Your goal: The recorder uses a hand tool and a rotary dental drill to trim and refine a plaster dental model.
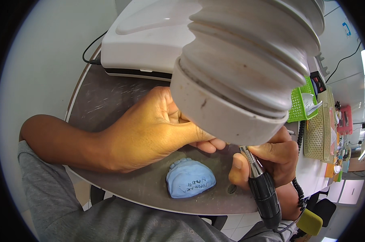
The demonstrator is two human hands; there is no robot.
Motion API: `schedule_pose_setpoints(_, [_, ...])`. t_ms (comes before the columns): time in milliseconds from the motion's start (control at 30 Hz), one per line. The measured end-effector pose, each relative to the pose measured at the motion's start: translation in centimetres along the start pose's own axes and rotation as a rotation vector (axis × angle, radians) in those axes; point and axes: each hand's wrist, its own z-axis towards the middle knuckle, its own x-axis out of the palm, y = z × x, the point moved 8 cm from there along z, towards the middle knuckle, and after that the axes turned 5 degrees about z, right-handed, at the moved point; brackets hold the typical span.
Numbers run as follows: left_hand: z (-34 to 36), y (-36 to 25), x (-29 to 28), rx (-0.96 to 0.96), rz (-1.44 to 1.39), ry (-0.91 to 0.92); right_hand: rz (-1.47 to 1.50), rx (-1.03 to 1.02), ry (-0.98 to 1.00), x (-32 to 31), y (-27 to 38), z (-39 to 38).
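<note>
My right hand (280,156) grips a black and silver rotary handpiece (265,197) like a pen, its metal nose pointing up under a wide hose mouth. The working tip is hidden there. Opposite it, my left hand (148,133) is closed in a pinch, thumb and fingertips partly under the same rim. Whatever it holds is covered by the hose. The white ribbed suction hose (247,52) hangs low over both hands. Below my left hand, a blue dental cast (190,179) with dark handwriting on it lies on the bench.
A bulky white machine (146,52) stands at the back of the dark, scratched bench top (109,94). To the right are a green basket (297,105), a woven cream basket (317,137) and a pink container (345,120). A coiled black cord (298,189) runs beside my right hand.
</note>
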Motion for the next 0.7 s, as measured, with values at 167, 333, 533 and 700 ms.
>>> schedule_pose_setpoints(167, [0.0,0.0,0.0,0.006,0.012,0.0,0.038,0.018,0.02,0.1,-0.1,-0.3])
schedule_pose_setpoints(333, [0.1,0.1,0.1,-0.016,0.001,-0.01,0.003,-0.061,-0.015,0.0,0.3,0.3])
schedule_pose_setpoints(533, [0.0,0.1,0.0,-0.038,0.034,-0.02,-0.02,-0.066,0.048,0.2,0.3,0.5])
schedule_pose_setpoints(700, [0.1,0.2,0.1,-0.023,0.01,0.011,-0.004,-0.015,-0.034,-0.1,0.1,0.3])
